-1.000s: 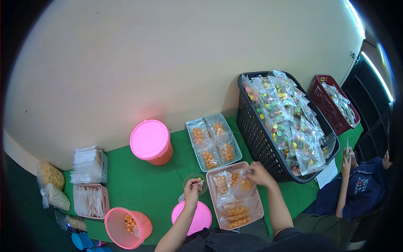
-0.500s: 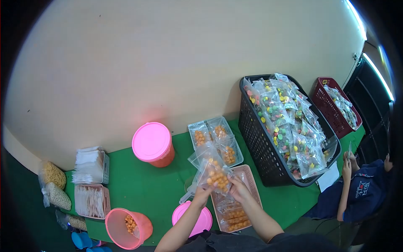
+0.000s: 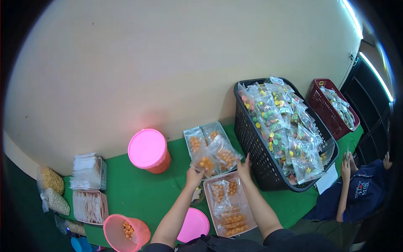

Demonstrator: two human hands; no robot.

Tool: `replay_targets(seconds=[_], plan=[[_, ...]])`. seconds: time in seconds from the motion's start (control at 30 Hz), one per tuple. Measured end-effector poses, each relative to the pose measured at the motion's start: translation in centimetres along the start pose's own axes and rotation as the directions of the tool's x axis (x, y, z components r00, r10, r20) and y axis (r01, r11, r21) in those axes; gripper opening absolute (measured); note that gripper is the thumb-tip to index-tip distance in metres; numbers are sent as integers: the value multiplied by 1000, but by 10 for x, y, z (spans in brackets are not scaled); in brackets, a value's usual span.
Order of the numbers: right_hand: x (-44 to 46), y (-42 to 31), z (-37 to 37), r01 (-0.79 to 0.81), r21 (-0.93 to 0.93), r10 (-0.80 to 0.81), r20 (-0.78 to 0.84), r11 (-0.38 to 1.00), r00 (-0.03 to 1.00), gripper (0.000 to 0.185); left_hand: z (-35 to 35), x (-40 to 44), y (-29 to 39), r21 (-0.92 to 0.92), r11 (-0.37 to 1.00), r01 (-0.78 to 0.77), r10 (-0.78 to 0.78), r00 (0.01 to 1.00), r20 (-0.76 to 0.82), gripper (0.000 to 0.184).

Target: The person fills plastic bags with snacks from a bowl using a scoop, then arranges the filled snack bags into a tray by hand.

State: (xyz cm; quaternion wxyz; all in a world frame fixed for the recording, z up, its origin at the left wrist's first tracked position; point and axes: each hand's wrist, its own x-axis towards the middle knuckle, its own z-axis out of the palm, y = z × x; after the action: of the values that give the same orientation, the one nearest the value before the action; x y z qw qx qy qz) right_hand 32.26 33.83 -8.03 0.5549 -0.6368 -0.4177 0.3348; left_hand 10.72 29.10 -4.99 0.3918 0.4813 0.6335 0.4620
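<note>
My left hand [image 3: 194, 176] is closed on a clear plastic bag of round orange snacks [image 3: 205, 163]. Beside it, my right hand [image 3: 244, 168] pinches the edge of a second snack bag [image 3: 227, 156]. Both bags are over the near part of a pale tray [image 3: 233, 142], where similar filled bags [image 3: 195, 143] lie farther back. Between my forearms, a pink tray [image 3: 248, 210] contains more snack bags [image 3: 234, 222]. A small container [image 3: 197, 194], partly hidden by my left forearm, stands left of the pink tray.
A black basket [image 3: 260, 155] heaped with bags of colourful pieces stands right, a maroon basket [image 3: 325, 111] beyond. Leftward are a pink-lidded bucket [image 3: 147, 149], an open bucket [image 3: 113, 231], a pink lid [image 3: 195, 224] and packet trays [image 3: 90, 206]. Another person [image 3: 361, 189] sits at right.
My hands have moved forward and apart, from above the pink tray to the pale tray. The bags held close together now spread side by side, uncovering bags in the pink tray.
</note>
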Motion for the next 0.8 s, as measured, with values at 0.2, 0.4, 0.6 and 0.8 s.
replay_targets(seconds=[0.2,0.4,0.6,0.8], plan=[[-21,-32,-1,711,-462,-332,659,530,675,49,-2,31,2,351,934,-60,46,998,48,38],[-15,2,10,579,-690,-50,624,435,780,48,10,48,-17,379,925,-33,-9,994,109,46],[-12,3,6,582,-681,-96,610,444,787,34,20,33,-33,490,871,45,-70,997,33,38],[-26,-25,-25,511,-216,-73,871,832,486,19,22,10,4,571,814,-109,204,973,-104,32]])
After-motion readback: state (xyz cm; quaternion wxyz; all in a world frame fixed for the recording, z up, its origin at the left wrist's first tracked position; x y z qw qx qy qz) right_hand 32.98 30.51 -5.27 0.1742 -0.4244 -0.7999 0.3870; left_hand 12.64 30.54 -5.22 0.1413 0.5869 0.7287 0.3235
